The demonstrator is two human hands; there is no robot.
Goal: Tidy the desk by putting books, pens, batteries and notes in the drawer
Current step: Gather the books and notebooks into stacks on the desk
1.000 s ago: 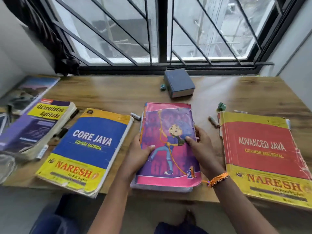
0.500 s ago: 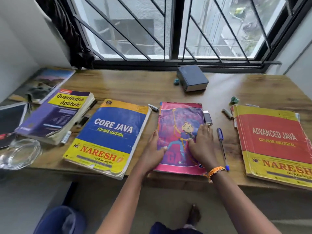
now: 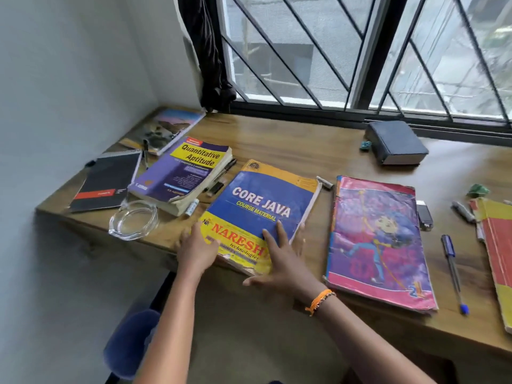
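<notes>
both hands have left the pink book (image 3: pixel 379 239) and gone over to the java book (image 3: pixel 260 214). left hand (image 3: pixel 196 249) is at its near left corner, fingers loosely bent against the edge, can't tell if it really grips. right hand (image 3: pixel 279 261) lies flat on the cover at the near right corner, fingers straight and spread, thumb out past the desk (image 3: pixel 304 145) edge. java book sits flat near the front edge, near end poking out a bit. pink book now lies alone just right of it, touching nothing. blue pen (image 3: pixel 453 270) lies right of the pink book, a red and yellow book (image 3: pixel 498 245) at the far right. aptitude book (image 3: pixel 185 173) is left of the java book, a black notebook (image 3: pixel 108 181) further left, a glass ashtray (image 3: pixel 133 220) in front of them. small dark book (image 3: pixel 396 146) is back by the window (image 3: pixel 360 51). no drawer visible.
</notes>
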